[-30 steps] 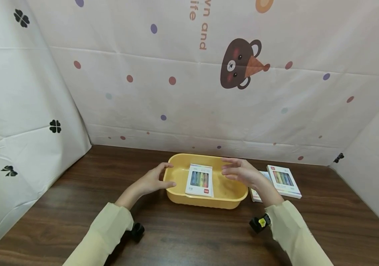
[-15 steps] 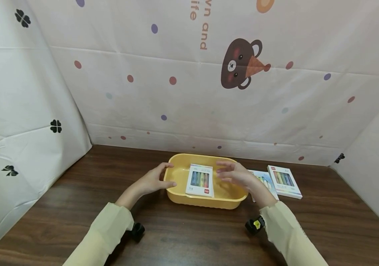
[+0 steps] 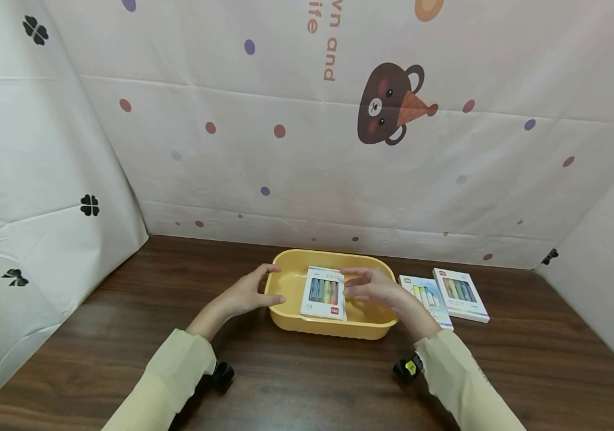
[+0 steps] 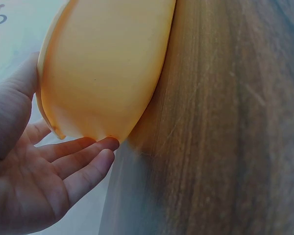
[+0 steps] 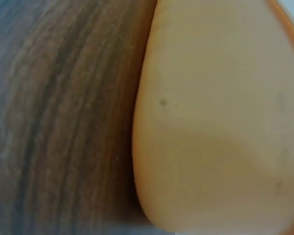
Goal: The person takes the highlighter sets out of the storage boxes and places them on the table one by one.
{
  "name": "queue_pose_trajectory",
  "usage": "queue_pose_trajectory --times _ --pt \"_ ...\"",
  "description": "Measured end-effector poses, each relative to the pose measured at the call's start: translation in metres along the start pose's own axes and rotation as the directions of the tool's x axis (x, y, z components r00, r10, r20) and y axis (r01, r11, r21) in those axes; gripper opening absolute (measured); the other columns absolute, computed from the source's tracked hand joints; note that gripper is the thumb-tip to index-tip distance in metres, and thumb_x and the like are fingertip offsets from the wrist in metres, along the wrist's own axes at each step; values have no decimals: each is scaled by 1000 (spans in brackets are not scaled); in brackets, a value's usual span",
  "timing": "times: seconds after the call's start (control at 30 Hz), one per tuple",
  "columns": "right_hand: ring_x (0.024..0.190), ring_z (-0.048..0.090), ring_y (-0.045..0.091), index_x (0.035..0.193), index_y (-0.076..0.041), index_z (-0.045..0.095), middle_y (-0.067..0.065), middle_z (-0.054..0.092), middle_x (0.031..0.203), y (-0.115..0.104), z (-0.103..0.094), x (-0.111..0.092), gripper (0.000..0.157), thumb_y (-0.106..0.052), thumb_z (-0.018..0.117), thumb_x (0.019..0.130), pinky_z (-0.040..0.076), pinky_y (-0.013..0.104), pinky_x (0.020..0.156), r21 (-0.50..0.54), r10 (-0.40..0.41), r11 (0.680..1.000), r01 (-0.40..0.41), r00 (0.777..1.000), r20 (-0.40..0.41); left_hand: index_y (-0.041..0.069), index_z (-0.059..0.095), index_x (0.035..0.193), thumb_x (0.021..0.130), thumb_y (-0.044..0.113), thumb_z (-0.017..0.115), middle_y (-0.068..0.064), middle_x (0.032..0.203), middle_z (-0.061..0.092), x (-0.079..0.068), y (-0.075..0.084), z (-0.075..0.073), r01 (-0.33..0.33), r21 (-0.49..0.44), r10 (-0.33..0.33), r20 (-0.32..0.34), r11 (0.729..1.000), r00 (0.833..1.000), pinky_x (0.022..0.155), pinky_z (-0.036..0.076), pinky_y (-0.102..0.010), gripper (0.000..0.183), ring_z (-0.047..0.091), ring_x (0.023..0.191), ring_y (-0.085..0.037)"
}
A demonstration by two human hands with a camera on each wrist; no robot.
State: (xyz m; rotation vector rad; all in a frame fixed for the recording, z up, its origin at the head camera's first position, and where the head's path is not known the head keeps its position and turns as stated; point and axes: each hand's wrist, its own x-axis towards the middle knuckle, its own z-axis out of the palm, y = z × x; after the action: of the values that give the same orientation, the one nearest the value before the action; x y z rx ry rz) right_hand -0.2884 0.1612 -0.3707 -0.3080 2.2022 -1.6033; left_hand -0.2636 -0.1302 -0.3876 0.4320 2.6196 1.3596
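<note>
Right hand (image 3: 374, 290) farther left, perhaps at edge of box (image 3: 323, 293) in tub (image 3: 333, 327)

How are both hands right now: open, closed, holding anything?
Left hand: holding the yellow tub by its end.
Right hand: open, beside the white box inside; whether it touches can't be told.

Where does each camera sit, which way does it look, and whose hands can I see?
Head: on the person's head, looking forward and down at the yellow tray; left hand, right hand and sleeves show.
Left wrist: on that wrist, looking along the tray's outside; the left hand shows.
Right wrist: on that wrist, looking at the tray's outside; no hand shows.
Both wrist views share the tray and table.
</note>
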Motion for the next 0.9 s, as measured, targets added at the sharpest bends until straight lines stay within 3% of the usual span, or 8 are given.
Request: queue_pose_trajectory --times 0.2,0.5,0.9 --pt "90 58 16 130 2 46 25 53 118 0 4 -1 55 -6 67 80 48 34 82 -69 20 997 -21 1000 -8 9 38 133 79 27 72 -19 137 39 0 0 0 -10 1 10 1 1000 1000 100 31 -51 66 35 127 -34" --pt "107 52 27 127 1 50 28 48 125 0 8 1 52 -8 67 78 46 37 87 -113 39 993 -39 999 -3 9 38 133 78 29 72 -19 137 40 0 1 0 -18 -8 18 4 1000 1000 99 33 -50 68 37 126 -33" --pt "98 52 19 122 1 55 20 56 119 2 10 5 47 -12 68 79 47 30 79 -186 70 980 -67 998 4 9 38 133 78 29 72 -19 137 40 0 1 -1 -17 -5 17 3 1000 1000 98 34 -50 67 37 126 -33"
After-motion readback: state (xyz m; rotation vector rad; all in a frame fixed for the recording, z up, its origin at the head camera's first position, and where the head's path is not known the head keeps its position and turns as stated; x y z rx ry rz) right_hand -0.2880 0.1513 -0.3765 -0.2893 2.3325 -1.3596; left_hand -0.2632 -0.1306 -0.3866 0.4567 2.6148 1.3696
